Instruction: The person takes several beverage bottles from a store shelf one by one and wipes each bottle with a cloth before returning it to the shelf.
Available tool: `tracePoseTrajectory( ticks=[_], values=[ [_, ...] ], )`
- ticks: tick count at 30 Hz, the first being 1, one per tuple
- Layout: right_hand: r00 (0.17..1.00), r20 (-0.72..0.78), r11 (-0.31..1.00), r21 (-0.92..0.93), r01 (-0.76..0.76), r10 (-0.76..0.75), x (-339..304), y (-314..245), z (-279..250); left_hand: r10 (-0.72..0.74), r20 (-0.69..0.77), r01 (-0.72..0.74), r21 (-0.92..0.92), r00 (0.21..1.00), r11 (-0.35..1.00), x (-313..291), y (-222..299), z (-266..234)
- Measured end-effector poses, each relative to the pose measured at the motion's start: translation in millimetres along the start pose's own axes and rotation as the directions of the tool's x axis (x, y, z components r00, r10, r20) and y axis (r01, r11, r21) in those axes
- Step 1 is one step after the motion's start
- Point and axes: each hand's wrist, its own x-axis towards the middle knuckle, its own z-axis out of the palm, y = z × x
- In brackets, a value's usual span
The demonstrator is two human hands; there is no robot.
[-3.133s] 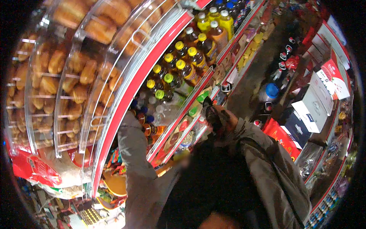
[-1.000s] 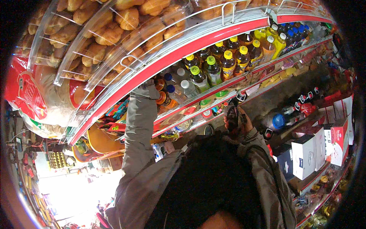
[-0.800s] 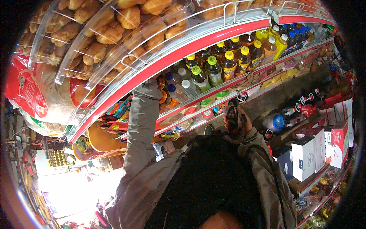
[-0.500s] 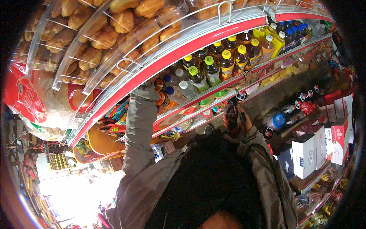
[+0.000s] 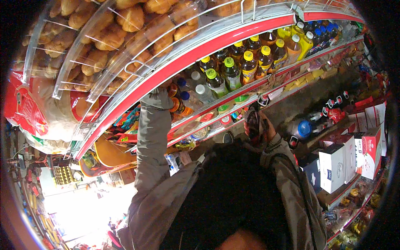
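Observation:
My right hand [image 5: 270, 127] is closed around a dark soft-drink bottle [image 5: 253, 121], held over the aisle beside the lower shelf; its black cap [image 5: 263, 100] points away from me. My left arm [image 5: 153, 129], in a grey-brown sleeve, reaches up to the drinks shelf. The left hand lies at or under the red shelf edge [image 5: 179, 68], so its fingers are hidden. Next to that cuff are bottles with orange labels [image 5: 180, 106] and clear bottles with blue or white caps [image 5: 204, 93]. Green-capped bottles [image 5: 215, 82] and yellow-capped bottles [image 5: 248, 66] stand in rows further right.
Bread loaves [image 5: 131, 18] fill the wire-and-plastic rack above the drinks. White boxes [image 5: 333, 168] and a red box [image 5: 370, 154] stand at right. More dark-capped bottles [image 5: 331, 104] and a blue-lidded container [image 5: 304, 128] are low across the aisle. An orange chair-like surface [image 5: 109, 154] lies left.
The view has shifted slightly, so the shelf sits a little differently. My left arm stays at the shelf, and my right hand keeps its grip on the bottle.

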Motion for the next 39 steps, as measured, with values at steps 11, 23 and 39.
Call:
tracePoseTrajectory(
  ticks=[11, 23, 39],
  values=[
    [0.998, -0.061, 1.0, 0.007, 0.011, -0.011, -1, 1, 13, 0.02, -0.042, -0.021, -0.021, 0.999, 1.0, -17, 10, -1],
    [0.999, -0.023, 0.999, 0.029, -0.046, 0.047, 1, 0, 9, 0.041, -0.071, -0.045, -0.051, 0.997, 0.998, -29, 21, -2],
    [0.991, 0.132, 0.996, -0.084, 0.011, 0.001, 8, 5, 2, 0.07, -0.05, -0.073, -0.058, 0.996, 0.996, -35, 21, -3]
  ],
)
